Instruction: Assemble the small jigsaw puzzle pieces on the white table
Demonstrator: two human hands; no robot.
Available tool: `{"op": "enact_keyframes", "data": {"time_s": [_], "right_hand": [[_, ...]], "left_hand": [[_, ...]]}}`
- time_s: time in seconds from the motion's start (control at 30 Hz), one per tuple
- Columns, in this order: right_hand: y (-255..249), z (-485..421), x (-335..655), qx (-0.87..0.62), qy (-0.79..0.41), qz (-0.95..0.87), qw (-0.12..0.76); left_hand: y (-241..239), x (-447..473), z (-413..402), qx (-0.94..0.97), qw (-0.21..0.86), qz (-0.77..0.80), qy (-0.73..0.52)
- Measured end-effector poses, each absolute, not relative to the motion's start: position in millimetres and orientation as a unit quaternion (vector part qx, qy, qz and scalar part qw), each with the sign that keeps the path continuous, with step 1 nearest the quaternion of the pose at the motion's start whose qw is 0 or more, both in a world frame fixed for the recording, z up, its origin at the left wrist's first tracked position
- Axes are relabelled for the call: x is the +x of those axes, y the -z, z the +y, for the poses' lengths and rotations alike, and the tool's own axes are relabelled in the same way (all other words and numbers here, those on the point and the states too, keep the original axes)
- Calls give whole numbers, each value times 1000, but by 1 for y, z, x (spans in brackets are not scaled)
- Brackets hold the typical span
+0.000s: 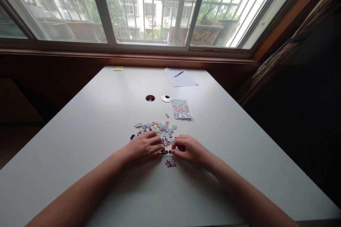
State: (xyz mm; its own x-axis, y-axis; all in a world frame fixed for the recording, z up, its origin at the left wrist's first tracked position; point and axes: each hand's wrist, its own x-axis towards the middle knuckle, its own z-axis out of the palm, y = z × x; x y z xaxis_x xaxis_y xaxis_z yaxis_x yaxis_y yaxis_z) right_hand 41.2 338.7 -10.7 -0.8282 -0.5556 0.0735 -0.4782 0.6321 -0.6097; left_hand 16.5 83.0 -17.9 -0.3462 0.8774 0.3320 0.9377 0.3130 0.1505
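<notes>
Dark jigsaw puzzle pieces (167, 152) lie on the white table between my two hands. From the left, my left hand (147, 146) pinches their left end, its fingers curled. Thumb and forefinger of my right hand (189, 148) close on the right end. Just below, nearer to me, rests a small joined cluster of puzzle pieces (171, 162) in mixed colours. Beyond my hands spreads a loose pile of puzzle pieces (165, 130), partly hidden by my left hand. One single piece (167, 115) sits apart, farther back.
A colourful picture sheet (181, 109) lies behind the pile. Near it are a round cable hole (150, 98) and its cover (166, 98). Paper (181, 78) with a pen (179, 74) on it and a yellow sticky note (118, 68) lie by the far edge, below a barred window.
</notes>
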Motion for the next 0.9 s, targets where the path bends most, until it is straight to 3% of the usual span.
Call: {"op": "enact_keyframes", "data": {"time_s": [0.53, 0.9], "right_hand": [[5, 336, 40, -206, 364, 902, 106], [7, 337, 40, -228, 382, 889, 104]], "left_hand": [[24, 17, 86, -559, 122, -804, 162], [23, 15, 88, -554, 72, -785, 268]]}}
